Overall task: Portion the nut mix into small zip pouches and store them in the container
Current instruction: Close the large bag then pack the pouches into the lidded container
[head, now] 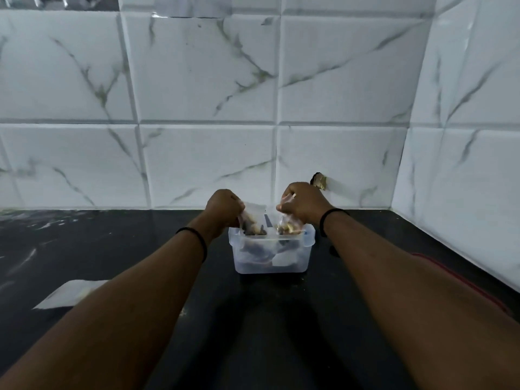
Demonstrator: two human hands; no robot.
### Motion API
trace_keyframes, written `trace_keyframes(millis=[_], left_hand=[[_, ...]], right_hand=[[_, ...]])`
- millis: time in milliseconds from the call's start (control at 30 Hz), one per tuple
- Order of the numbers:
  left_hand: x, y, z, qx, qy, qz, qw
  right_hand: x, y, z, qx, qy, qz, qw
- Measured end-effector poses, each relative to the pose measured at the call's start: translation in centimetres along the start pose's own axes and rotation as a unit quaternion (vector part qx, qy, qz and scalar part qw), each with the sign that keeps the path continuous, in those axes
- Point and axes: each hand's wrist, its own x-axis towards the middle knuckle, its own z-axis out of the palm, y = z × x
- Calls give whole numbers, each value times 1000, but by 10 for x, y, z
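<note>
Under each hand, left hand (223,205) and right hand (302,202), a limp, light, probably slippery pouch (253,220) pinched by its top above the container (270,260).

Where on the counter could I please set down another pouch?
Bare counter lies left of the container, beyond the white packet. The container mouth is crowded: left hand and right hand each hold a pouch there.

open counter (135,243) left of the container (270,260); tiled wall (337,164) close behind, perhaps touching.

No readable text or labels anywhere
</note>
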Motion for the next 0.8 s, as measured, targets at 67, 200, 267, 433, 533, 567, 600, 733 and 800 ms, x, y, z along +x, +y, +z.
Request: trace_keyframes(millis=[67,200,267,433,533,567,600,733,800], left_hand=[[10,-2,2,47,-10,7,999],[25,-3,13,155,-16,59,986],[28,-2,20,200,-17,71,977],[22,-1,32,411,19,151,899],[17,2,37,449,67,249,856],[17,3,37,450,48,255,854],[16,5,37,450,17,245,858],[17,-2,36,489,-112,209,839],[18,-6,37,507,-144,206,824]], right_hand=[[5,6,5,-20,-26,12,999],[16,14,16,-90,-32,18,995],[19,16,19,-139,-33,8,990],[16,20,28,-296,39,-77,951],[10,14,27,-276,89,-127,948],[9,10,27,-256,77,-128,955],[7,7,26,-245,53,-123,960],[-1,1,26,-277,-86,-91,953],[-3,3,27,-296,-141,-76,942]])
